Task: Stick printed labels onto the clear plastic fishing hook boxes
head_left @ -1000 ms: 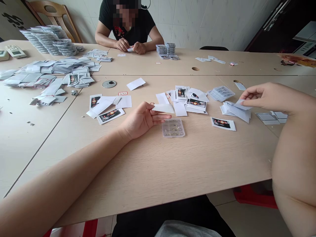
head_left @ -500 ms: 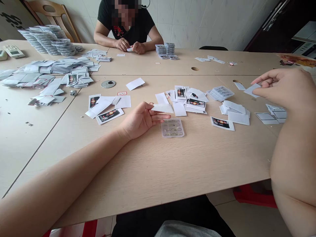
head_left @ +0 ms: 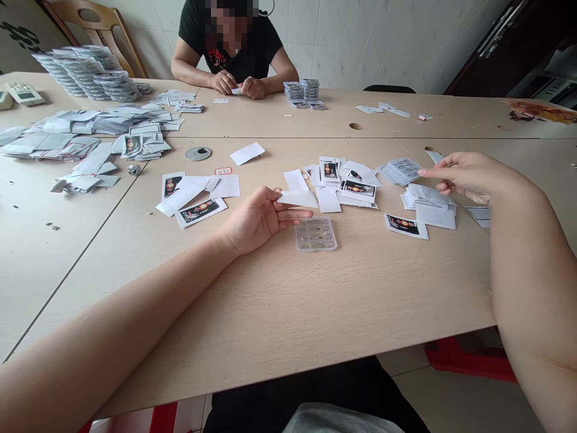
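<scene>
My left hand [head_left: 256, 219] pinches a white paper card [head_left: 298, 198] between thumb and fingers, its other fingers stretched out. Just beneath those fingertips lies a clear plastic case [head_left: 317, 234] with small metal pieces in its compartments. My right hand [head_left: 466, 174] is at the right, its fingertips at the edge of a stack of clear flat cases [head_left: 401, 171]. Its fingers are apart and nothing shows in them. Below that hand sit a pile of white cards [head_left: 435, 213] and a printed card [head_left: 406, 226]. More printed and white cards [head_left: 349, 183] lie beyond my left hand.
Several printed and white cards [head_left: 193, 198] lie left of my left hand. Large heaps of paper packets [head_left: 90, 129] and stacked cases [head_left: 90, 72] fill the far left. A co-worker [head_left: 234, 54] sits opposite, hands on a small item, beside stacked cases [head_left: 302, 91].
My right hand has moved left and down, from over the white cards at the far right to the stack of clear cases. My left hand stays put with its card.
</scene>
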Motion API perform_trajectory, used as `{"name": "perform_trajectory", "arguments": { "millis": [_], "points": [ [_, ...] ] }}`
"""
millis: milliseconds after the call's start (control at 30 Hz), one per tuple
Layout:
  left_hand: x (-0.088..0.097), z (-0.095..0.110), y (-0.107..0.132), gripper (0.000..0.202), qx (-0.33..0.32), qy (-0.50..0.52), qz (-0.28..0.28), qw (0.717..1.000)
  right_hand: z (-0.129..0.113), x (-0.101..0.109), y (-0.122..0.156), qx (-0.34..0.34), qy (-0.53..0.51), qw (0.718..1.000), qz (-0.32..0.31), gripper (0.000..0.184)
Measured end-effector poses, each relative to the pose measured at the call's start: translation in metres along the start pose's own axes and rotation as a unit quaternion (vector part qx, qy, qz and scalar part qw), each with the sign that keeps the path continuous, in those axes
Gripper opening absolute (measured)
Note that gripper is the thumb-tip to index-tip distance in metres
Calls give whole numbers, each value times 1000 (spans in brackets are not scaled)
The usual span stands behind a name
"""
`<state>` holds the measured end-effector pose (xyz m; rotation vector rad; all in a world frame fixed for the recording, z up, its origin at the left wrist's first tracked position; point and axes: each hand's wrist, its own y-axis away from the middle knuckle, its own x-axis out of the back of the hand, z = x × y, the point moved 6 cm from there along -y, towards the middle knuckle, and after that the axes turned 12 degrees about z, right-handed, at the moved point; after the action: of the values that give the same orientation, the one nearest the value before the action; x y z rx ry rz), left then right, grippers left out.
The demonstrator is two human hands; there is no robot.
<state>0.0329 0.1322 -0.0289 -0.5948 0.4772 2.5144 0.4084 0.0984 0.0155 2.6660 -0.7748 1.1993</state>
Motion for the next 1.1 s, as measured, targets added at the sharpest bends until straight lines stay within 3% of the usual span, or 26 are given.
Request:
{"name": "perform_trajectory", "arguments": {
  "millis": [67,133,200,267,367,433,533,667,800,967,1100],
  "points": [
    [-1,0,1,18,-5,-5,8,1000,-10,-2,7,-48,-75,996,14,31],
    [-2,2,3,12,-31,-20,28,999,-35,-6,20,-10,-167,985,33,24],
    [-4,4,7,11,-81,-59,61,993,-65,-21,39,53,-255,965,-3,20],
    [-7,7,14,16,-140,-129,91,977,-93,-48,66,97,-283,948,-107,14],
    [-14,10,25,16,-233,-253,114,932,-120,-95,114,102,-296,902,-298,16],
    [-18,12,33,16,-292,-319,122,894,-131,-117,141,112,-294,870,-379,20],
    [-24,13,42,18,-354,-395,105,841,-136,-138,165,95,-303,838,-445,17],
    [-30,9,46,16,-370,-446,60,813,-134,-147,171,80,-331,819,-461,21],
    [-32,6,48,5,-371,-459,20,807,-132,-147,166,121,-326,836,-424,15],
    [-35,1,51,39,-400,-468,-31,787,-130,-143,159,168,-313,856,-375,9],
    [-37,-2,51,56,-403,-498,-71,765,-129,-141,158,130,-334,845,-396,10]
  ]
}}
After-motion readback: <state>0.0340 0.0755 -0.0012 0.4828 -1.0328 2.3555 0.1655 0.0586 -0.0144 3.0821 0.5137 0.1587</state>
